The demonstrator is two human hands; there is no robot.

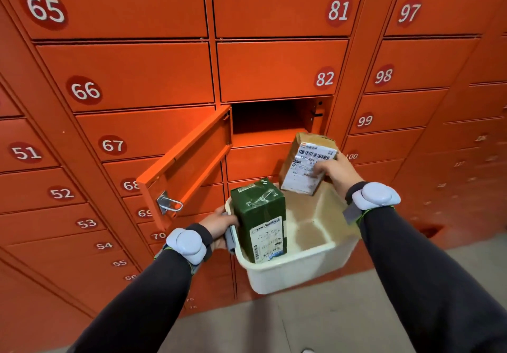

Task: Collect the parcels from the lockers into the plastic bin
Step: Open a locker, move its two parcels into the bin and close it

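We face a wall of orange lockers over grey floor; one door hangs open. Our left hand grips the bin, a green parcel standing inside. Our right hand holds a brown parcel above its far rim.

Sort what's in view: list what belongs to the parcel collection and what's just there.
Job:
- brown parcel, held by right hand
- green parcel, standing in the bin
- plastic bin, gripped by left hand
- open locker and its door

Just there:
- closed lockers
- floor
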